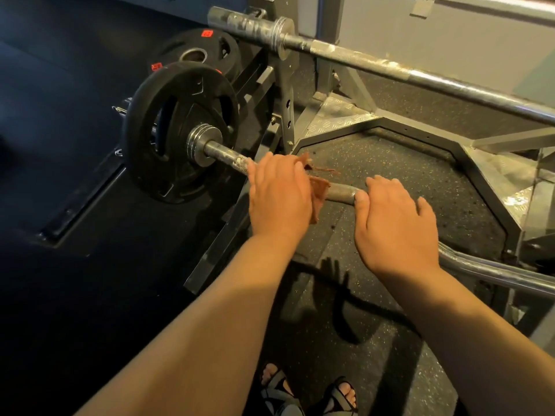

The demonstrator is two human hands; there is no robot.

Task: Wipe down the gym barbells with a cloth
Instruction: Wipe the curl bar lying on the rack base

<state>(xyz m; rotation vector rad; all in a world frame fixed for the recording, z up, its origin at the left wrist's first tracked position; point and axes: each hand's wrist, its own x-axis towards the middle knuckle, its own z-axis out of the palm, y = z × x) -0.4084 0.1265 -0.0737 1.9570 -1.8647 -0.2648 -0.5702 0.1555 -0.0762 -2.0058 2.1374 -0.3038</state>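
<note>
A curved steel barbell [342, 194] runs from a black weight plate [177, 130] at the left across to the lower right. My left hand [279, 196] is wrapped over the bar just right of the plate's collar, shut on a reddish-brown cloth [319, 187] that pokes out on its right side. My right hand [393, 226] rests on top of the bar a little farther right, fingers curled over it. A second, straight barbell [390, 67] lies higher up on the rack, its shaft showing white patches.
A grey steel rack frame [288, 115] stands behind the curved bar, with a checker-plate base [336, 115]. More black plates [198, 52] lean at the back left. Speckled rubber flooring [390, 163] lies below. My sandalled feet [309, 391] show at the bottom.
</note>
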